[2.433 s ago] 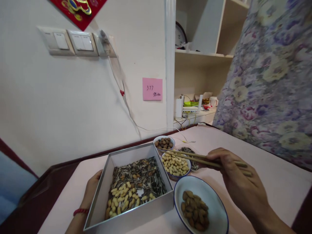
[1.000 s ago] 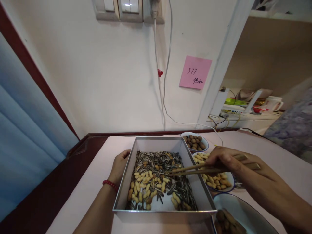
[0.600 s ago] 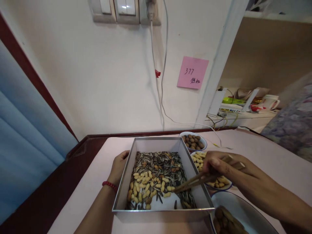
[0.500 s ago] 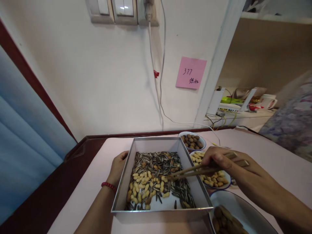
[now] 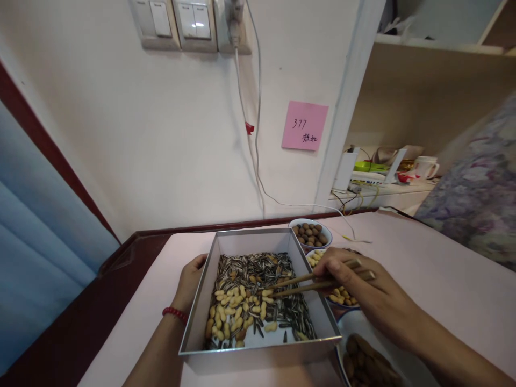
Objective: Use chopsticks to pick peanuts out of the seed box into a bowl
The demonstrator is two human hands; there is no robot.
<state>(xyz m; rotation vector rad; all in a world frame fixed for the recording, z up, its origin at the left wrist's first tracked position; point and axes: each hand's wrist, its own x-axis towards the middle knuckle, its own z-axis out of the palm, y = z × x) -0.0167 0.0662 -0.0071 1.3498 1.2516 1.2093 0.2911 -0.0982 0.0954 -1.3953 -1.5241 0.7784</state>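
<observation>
A grey square box (image 5: 200, 305) stands on the table, filled with striped sunflower seeds (image 5: 250, 266), pale peanuts (image 5: 229, 314) and a few brown nuts mixed together. My left hand (image 5: 189, 282), with a red bracelet on the wrist, rests against the box's left wall with fingers curled on it. My right hand (image 5: 363, 293) grips a pair of wooden chopsticks (image 5: 306, 284). Their tips reach over the right wall and hover among the peanuts and seeds in the middle of the box.
Right of the box are blue-rimmed bowls: brown round nuts (image 5: 309, 234) at the back, peanuts (image 5: 337, 295) under my right hand, almonds (image 5: 363, 363) at the front. A white cable (image 5: 258, 161) hangs down the wall. Floral fabric (image 5: 475, 199) lies at the right.
The view swung left and down onto the box. My right hand carried the chopsticks from above the bowls into the box, dipped the tips low, then lifted them over the middle.
</observation>
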